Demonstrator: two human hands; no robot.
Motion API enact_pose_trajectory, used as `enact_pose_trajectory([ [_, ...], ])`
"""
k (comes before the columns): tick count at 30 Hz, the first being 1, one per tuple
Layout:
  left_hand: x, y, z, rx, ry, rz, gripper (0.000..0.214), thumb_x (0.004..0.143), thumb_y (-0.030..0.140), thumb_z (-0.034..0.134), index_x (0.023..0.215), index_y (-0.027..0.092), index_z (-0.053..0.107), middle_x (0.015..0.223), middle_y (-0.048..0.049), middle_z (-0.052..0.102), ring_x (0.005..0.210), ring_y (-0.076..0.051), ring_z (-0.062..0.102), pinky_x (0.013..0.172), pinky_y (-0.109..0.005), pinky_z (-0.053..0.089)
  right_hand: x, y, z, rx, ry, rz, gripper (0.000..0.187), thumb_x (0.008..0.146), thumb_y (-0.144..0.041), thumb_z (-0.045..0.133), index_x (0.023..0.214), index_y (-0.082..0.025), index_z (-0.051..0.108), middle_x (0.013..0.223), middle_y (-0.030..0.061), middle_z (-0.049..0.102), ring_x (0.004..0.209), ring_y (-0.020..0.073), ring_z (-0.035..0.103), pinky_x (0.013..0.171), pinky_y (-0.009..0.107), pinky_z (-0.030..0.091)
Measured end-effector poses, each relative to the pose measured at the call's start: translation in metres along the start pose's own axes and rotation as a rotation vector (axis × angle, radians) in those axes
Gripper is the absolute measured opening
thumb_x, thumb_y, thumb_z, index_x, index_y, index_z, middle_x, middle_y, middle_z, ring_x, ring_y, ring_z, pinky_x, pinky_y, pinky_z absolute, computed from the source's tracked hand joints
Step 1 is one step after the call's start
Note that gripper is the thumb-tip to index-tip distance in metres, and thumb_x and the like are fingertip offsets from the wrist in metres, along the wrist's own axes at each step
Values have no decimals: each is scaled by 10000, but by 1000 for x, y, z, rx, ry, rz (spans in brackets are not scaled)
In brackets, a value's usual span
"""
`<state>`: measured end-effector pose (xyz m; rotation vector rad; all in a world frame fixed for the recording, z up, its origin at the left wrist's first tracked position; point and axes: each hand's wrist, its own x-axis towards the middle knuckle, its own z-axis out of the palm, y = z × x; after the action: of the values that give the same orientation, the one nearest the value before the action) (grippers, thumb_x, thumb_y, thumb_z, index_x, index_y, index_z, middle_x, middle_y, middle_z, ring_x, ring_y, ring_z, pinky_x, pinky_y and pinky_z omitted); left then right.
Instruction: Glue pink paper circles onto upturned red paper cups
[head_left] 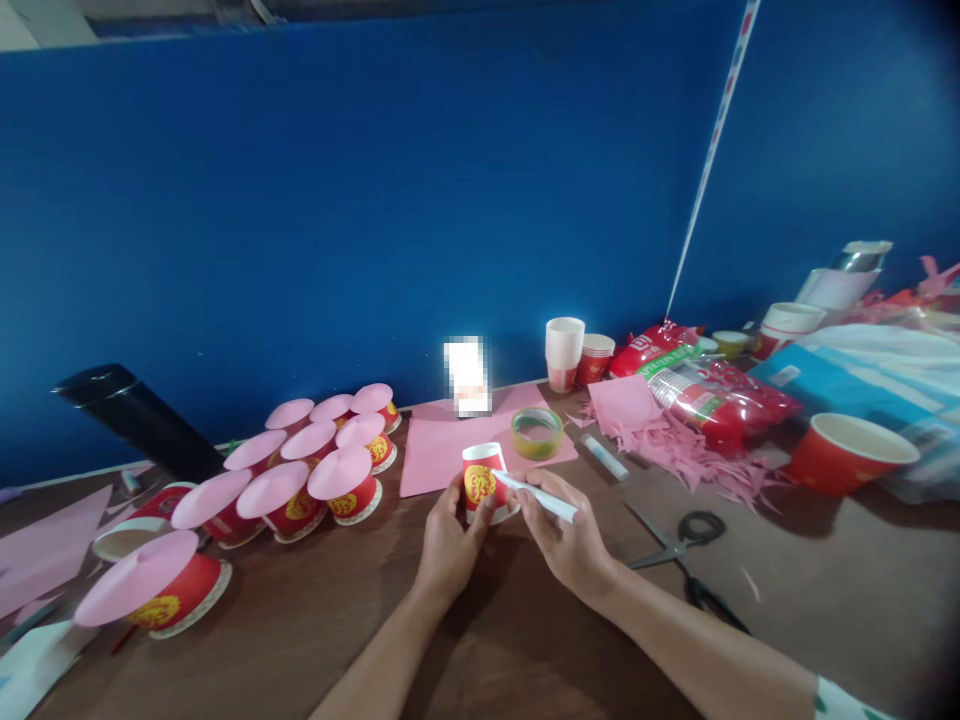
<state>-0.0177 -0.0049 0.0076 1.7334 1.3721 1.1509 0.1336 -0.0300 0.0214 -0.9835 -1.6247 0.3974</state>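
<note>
My left hand (450, 540) grips a small red paper cup (482, 480) with a yellow emblem, held upside down on the brown table (315, 620). My right hand (562, 535) is closed around a white glue stick (541, 497), whose tip touches the cup's side near the top. Just beyond the cup lie a pink paper sheet (439, 445) and a roll of tape (537, 432).
Several upturned red cups topped with pink paper discs (300, 470) stand at left. Black scissors (686, 555) lie to the right, with pink paper scraps (675, 445), a second glue stick (604, 456), stacked cups (564, 352), packaged cups (712, 395) and a large red cup (847, 452). A blue wall stands behind.
</note>
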Motion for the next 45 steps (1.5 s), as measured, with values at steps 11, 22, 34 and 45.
enact_pose_trajectory([
  [11,1,-3,0,34,29,12,401,755,423,511,1031,137,563,965,-87,650,832,-210,593,751,-319,441,-1,-2,-2,-1,-35,26,186,866,-188,429,977,-176,578,805,49,605,755,166,573,719,273,447],
  [22,1,-3,-1,36,1,-1,445,764,427,503,1101,136,527,974,-90,644,834,-213,586,748,-318,434,-2,-1,-1,0,-11,23,187,872,-205,422,972,-176,576,769,40,599,716,156,568,700,267,452],
  [34,1,-1,-1,19,7,-15,418,747,436,516,1036,136,558,943,-78,654,836,-219,590,747,-313,439,-1,-2,-1,21,4,22,162,875,-221,420,936,-170,562,751,43,587,691,153,558,673,265,455],
  [45,1,-1,0,37,26,-11,426,743,440,516,1037,133,557,941,-86,654,827,-221,593,741,-314,440,0,-4,-3,-36,-21,-10,198,877,-211,414,972,-186,586,790,49,620,737,164,585,707,276,465],
])
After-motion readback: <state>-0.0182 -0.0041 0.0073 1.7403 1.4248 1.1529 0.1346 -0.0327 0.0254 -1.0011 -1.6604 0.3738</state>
